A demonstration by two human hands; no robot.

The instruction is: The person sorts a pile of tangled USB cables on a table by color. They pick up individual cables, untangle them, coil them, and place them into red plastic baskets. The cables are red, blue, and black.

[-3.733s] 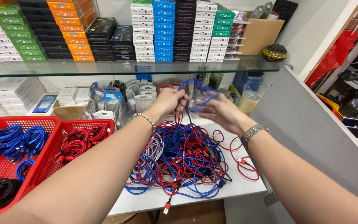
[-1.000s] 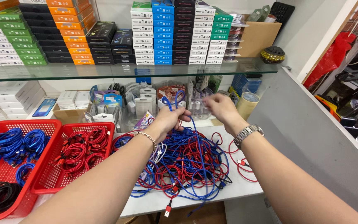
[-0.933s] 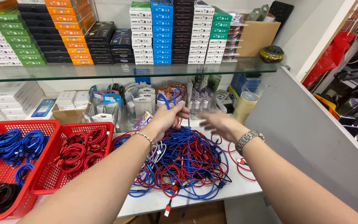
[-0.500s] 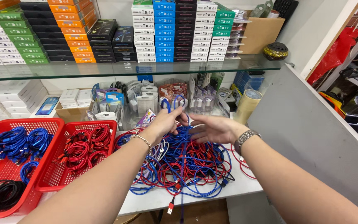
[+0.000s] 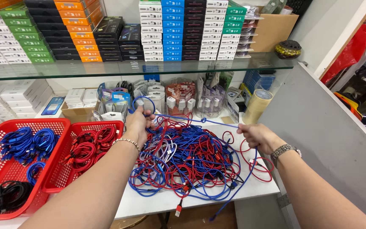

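A tangled pile of blue, red and white cables (image 5: 191, 159) lies on the white table (image 5: 149, 203). My left hand (image 5: 138, 124) pinches a small coiled loop of a blue cable (image 5: 195, 120) above the pile's left side. That cable runs taut to my right hand (image 5: 257, 136), which grips it over the pile's right edge. Its loose end hangs down past the table's front edge. A bead bracelet is on my left wrist and a metal watch on my right.
Two red baskets sit at the left: one (image 5: 5, 169) with coiled blue and black cables, one (image 5: 85, 150) with coiled red cables. A glass shelf (image 5: 140, 68) holds stacked coloured boxes. Tubs of chargers and a tape roll (image 5: 258, 104) stand behind the pile. A grey panel (image 5: 331, 135) is on the right.
My hands were close together above the pile; now they have pulled apart, the right hand moving right along the blue cable and stretching it taut.
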